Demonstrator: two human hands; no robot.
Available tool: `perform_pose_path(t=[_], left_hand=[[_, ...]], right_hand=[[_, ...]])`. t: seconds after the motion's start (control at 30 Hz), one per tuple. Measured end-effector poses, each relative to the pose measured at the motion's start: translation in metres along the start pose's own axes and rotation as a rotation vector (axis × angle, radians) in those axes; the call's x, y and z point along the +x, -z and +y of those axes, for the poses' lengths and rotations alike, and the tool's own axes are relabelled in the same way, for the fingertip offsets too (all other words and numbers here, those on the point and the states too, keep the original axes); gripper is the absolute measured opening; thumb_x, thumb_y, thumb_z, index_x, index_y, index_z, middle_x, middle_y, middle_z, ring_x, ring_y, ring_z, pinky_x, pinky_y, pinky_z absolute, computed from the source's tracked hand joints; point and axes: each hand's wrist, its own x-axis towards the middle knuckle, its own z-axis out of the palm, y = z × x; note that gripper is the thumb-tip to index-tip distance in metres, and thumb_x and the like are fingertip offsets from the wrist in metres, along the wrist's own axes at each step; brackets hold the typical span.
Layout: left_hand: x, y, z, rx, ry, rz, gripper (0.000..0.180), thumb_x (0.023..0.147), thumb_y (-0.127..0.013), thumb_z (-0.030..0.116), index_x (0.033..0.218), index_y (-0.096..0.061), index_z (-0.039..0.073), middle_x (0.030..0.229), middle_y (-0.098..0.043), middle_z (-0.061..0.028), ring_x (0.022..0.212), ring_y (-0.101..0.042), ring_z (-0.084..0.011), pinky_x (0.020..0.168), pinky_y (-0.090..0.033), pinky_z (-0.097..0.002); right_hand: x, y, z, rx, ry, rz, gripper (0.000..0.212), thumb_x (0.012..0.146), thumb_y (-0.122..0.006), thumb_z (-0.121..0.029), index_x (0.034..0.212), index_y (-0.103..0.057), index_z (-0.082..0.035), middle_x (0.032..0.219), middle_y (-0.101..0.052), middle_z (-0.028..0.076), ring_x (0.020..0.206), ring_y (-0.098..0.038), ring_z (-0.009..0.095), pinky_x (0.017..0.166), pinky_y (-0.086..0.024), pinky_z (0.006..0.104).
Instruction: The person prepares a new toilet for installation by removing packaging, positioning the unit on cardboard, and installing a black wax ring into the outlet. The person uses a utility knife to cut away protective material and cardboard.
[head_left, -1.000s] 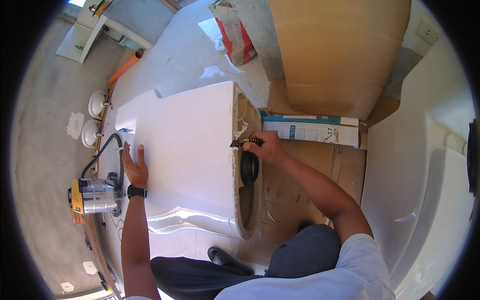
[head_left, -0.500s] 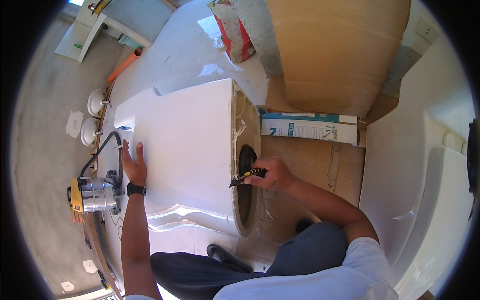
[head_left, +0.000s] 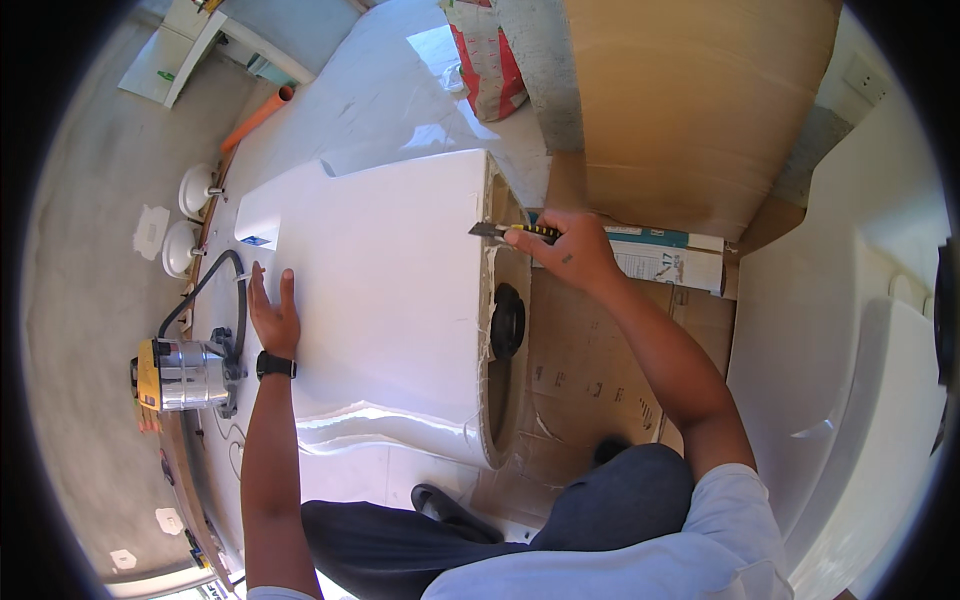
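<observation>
A white ceramic toilet [head_left: 390,290] lies on its side in front of me, its hollow base turned to the right. Ragged pale sealant [head_left: 490,270] clings along the base's edge. Inside the hollow a round black rubber ring [head_left: 508,320] shows. My right hand [head_left: 575,250] is closed around a utility knife [head_left: 515,232] with a black and yellow handle; its blade points left, at the far part of the base's edge. Whether the blade touches is hard to see. My left hand [head_left: 275,318] rests flat on the toilet's left part, fingers apart, with a small pale sliver beside the fingertips.
Flattened cardboard [head_left: 580,350] and a long tile box [head_left: 660,258] lie right of the base. A large cardboard sheet [head_left: 700,110] stands behind. Another white ceramic fixture [head_left: 800,380] fills the right side. A yellow and silver vacuum cleaner [head_left: 195,375] with a black hose stands left.
My right hand has carried the knife away from me along the base's edge, from its middle to the far part. The left hand stays on the toilet. The view has shifted slightly.
</observation>
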Motion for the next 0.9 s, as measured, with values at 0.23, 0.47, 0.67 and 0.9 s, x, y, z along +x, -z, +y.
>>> perform_pose_path(t=[0.23, 0.47, 0.67, 0.9], left_hand=[[0.000, 0.000, 0.000, -0.029, -0.023, 0.013, 0.079, 0.100, -0.066, 0.050, 0.151, -0.046, -0.007, 0.140, -0.057, -0.0313, 0.133, -0.054, -0.0453, 0.111, -0.044, -0.0494], [-0.001, 0.001, 0.001, -0.003, -0.038, 0.021, 0.079, 0.101, -0.065, 0.052, 0.151, -0.046, -0.006, 0.138, -0.059, -0.0306, 0.131, -0.054, -0.0454, 0.111, -0.044, -0.0502], [0.000, 0.001, 0.002, 0.016, 0.009, 0.033, 0.082, 0.100, -0.063, 0.054, 0.152, -0.044, -0.007, 0.140, -0.058, -0.0305, 0.132, -0.053, -0.0451, 0.111, -0.043, -0.0520], [-0.001, 0.001, -0.001, 0.001, 0.019, 0.029, 0.085, 0.100, -0.061, 0.057, 0.152, -0.043, -0.007, 0.143, -0.056, -0.0314, 0.135, -0.052, -0.0451, 0.113, -0.042, -0.0523]], right_hand=[[-0.082, 0.009, -0.034, -0.235, 0.201, -0.150, 0.067, 0.077, -0.078, -0.072, 0.072, -0.068, -0.006, 0.064, -0.062, 0.012, 0.062, -0.063, 0.034, 0.058, -0.048, 0.0417], [-0.040, 0.046, -0.072, -0.393, 0.348, 0.007, 0.067, 0.082, -0.075, -0.070, 0.072, -0.068, -0.004, 0.063, -0.061, 0.014, 0.063, -0.064, 0.034, 0.060, -0.050, 0.0432], [0.081, 0.056, -0.062, -0.588, 0.085, 0.076, 0.070, 0.089, -0.066, -0.069, 0.080, -0.073, -0.001, 0.077, -0.069, 0.021, 0.075, -0.068, 0.038, 0.067, -0.053, 0.0479], [0.028, 0.047, -0.069, -0.565, 0.131, -0.106, 0.067, 0.084, -0.076, -0.065, 0.079, -0.073, 0.001, 0.065, -0.062, 0.020, 0.062, -0.062, 0.033, 0.059, -0.048, 0.0429]])
